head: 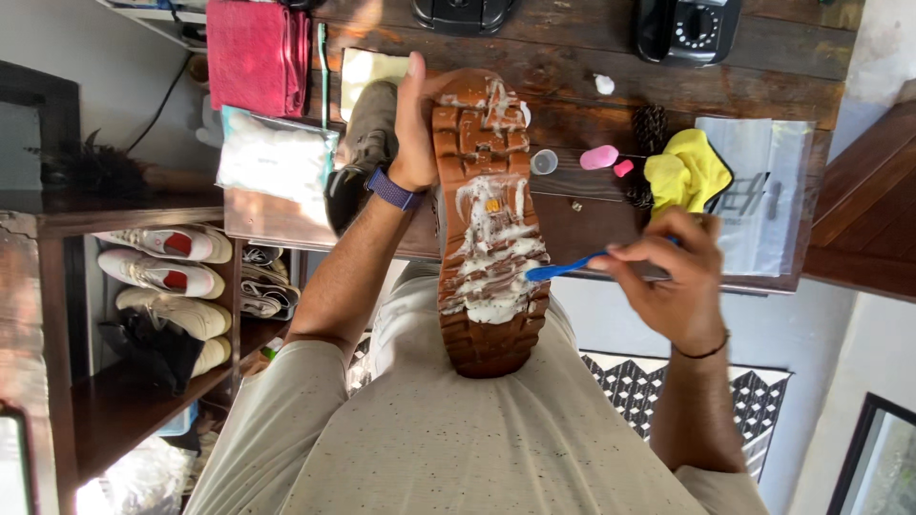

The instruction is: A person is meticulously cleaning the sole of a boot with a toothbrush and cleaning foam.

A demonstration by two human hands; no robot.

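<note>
Shoe shelf: at the far left a dark wooden shelf (134, 381) carries pale sneakers (162, 257) with red insoles, stacked sole to sole.
White packet: a clear bag of white stuff (275, 157) lies on the tabletop (763, 57), just below a folded red cloth (258, 52).
Second boot: a grey-brown boot (367, 133) stands on the tabletop behind the raised forearm, partly hidden.
Left hand: the left hand (415, 129), with a blue band on its wrist, has its fingers clenched round the toe end of the boot, thumb up along the edge.
Boot: a brown lugged boot sole (487, 219) faces up, toe towards the tabletop and heel resting against the person's chest, streaked with white foam from toe to heel.
Brush: a blue toothbrush (558, 270) has its head touching the right edge of the sole, near the heel.
Right hand: the right hand (668, 281) grips the brush handle in its fingers, a thin dark band on the wrist.
Small items: a clear cap (544, 162), a pink oval object (598, 157) and a yellow cloth (687, 172) lie on the tabletop beyond the brush, the cloth on a clear plastic bag (763, 191).
Step in hand: scrubbing the lathered tread, by my reading.
Next move calls for: short strokes into the grooves between lugs, with the left hand's grip kept firm so the sole does not twist.
</note>
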